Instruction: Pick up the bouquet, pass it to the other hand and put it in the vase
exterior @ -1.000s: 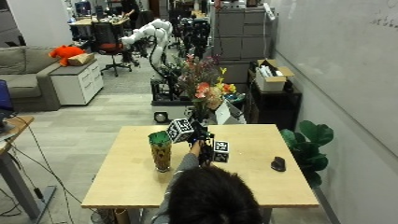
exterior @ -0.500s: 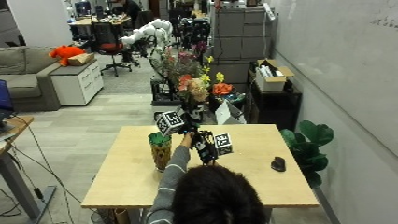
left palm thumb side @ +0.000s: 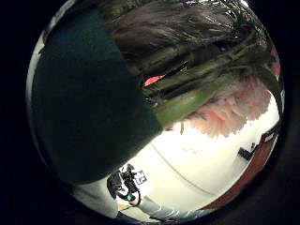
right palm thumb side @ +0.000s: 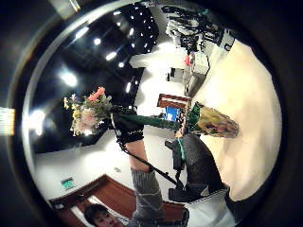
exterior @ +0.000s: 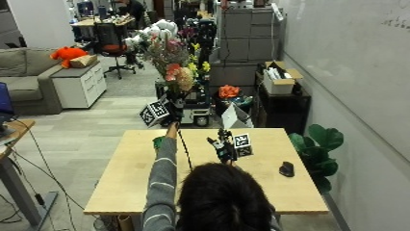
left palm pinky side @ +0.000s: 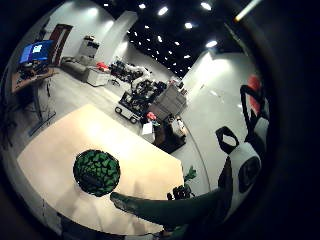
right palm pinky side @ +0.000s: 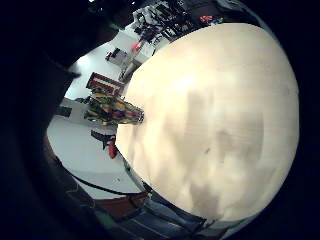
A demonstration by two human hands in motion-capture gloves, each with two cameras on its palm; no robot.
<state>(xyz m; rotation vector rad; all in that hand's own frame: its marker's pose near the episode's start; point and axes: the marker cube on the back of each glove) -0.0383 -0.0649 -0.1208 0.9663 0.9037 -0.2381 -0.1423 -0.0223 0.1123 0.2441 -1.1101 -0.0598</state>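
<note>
Left hand [exterior: 174, 111]: raised high above the counter [exterior: 128, 183], fingers wrapped round the bouquet [exterior: 170, 60] stems.
Bouquet: held upright in the air, flowers on top, over the back edge of the counter.
Vase [exterior: 158, 143]: stands on the counter, mostly hidden behind the left arm.
Right hand [exterior: 224, 147]: low above the counter, fingers loose, holding nothing.
Dark small thing [exterior: 286, 169]: on the counter, far from the vase.
</note>
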